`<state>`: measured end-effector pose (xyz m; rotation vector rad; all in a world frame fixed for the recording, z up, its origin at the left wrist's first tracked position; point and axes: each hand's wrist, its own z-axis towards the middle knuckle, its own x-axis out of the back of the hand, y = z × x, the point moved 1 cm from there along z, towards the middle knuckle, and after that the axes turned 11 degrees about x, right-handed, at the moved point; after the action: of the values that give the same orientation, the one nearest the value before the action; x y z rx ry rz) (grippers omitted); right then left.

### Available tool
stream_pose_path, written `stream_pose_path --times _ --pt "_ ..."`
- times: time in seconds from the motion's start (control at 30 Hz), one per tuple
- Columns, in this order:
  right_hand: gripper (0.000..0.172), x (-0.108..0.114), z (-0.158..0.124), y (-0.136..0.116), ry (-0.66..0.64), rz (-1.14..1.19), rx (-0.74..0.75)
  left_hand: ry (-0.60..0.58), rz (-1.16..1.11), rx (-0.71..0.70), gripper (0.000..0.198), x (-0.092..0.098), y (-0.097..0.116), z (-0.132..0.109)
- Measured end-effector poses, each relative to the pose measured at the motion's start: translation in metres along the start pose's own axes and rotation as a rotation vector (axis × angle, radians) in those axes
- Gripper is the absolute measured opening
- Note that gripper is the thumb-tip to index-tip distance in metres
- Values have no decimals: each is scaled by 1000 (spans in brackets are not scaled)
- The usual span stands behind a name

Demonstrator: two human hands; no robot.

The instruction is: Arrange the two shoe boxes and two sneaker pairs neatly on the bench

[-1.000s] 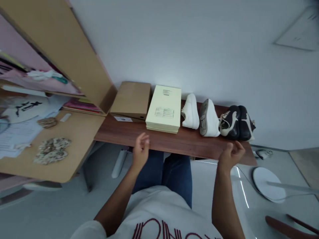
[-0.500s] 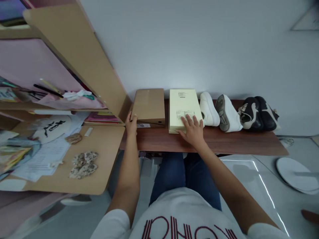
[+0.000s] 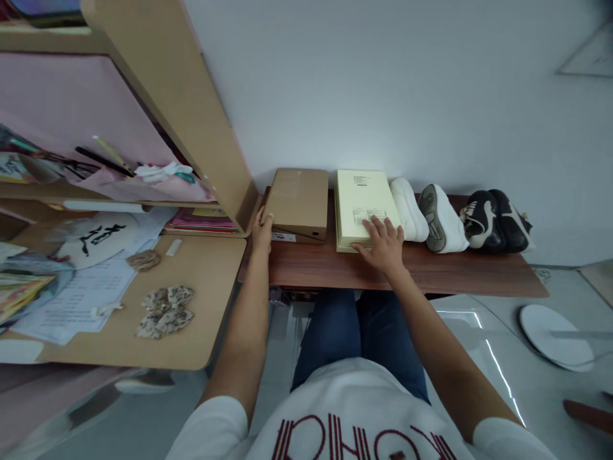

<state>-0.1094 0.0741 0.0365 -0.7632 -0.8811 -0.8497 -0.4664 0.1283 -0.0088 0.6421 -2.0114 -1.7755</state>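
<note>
Pale wall (image 3: pixel 383 96) rises behind a long, dark wooden worktop (image 3: pixel 325 271), on which two boxes and two pairs of shoes stand in a row. At the left end, the upright panel (image 3: pixel 191 96) of a shelf unit comes close to the brown box (image 3: pixel 299 198), leaving only a narrow space for the left hand (image 3: pixel 262 233). On the other side, one white shoe (image 3: pixel 409 211) stands just beside the cream box (image 3: pixel 364 191); a second (image 3: pixel 450 223) leans with its sole showing, and the black shoes (image 3: pixel 493 223) are at the far right.

Both boxes are closed, so their contents are hidden. The brown box has a white label (image 3: pixel 283 237) and a small hole on its near face.

The left hand's fingers are partly curled about the near-left corner of the brown box; how firmly they grip cannot be told. The right hand (image 3: pixel 385 246) lies open, fingers spread over the near-right part of the cream lid, grasping nothing.

Left of the worktop, a desk (image 3: pixel 215 281) carries papers (image 3: pixel 86 300), a white fan (image 3: pixel 98 239) and a patterned scrunchie (image 3: pixel 167 313). Above it, a shelf compartment holds pens (image 3: pixel 103 161), and a lower one holds folders (image 3: pixel 201 220).
</note>
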Motion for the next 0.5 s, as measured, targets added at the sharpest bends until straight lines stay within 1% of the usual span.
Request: stream_pose_path --times 0.1,0.17,0.23,0.3,0.37,0.43,0.5 --pt "69 10 -6 -20 142 120 -17 -16 5 -10 72 8 -3 -12" --pt "61 16 -12 -40 255 283 19 -26 -28 14 78 19 -7 -25" --pt "55 18 -16 -61 299 486 57 -26 -64 54 79 32 -13 -41" --pt "55 13 -15 -81 252 688 24 -29 -63 56 77 43 -15 -56" --pt "63 2 -5 -96 163 865 -87 -35 -29 17 76 51 -12 -66" --pt "71 -12 12 -107 89 990 -228 -33 5 -8 74 54 -6 -65" --pt "76 -26 34 -113 51 1046 -345 -22 23 -1 73 53 2 -52"
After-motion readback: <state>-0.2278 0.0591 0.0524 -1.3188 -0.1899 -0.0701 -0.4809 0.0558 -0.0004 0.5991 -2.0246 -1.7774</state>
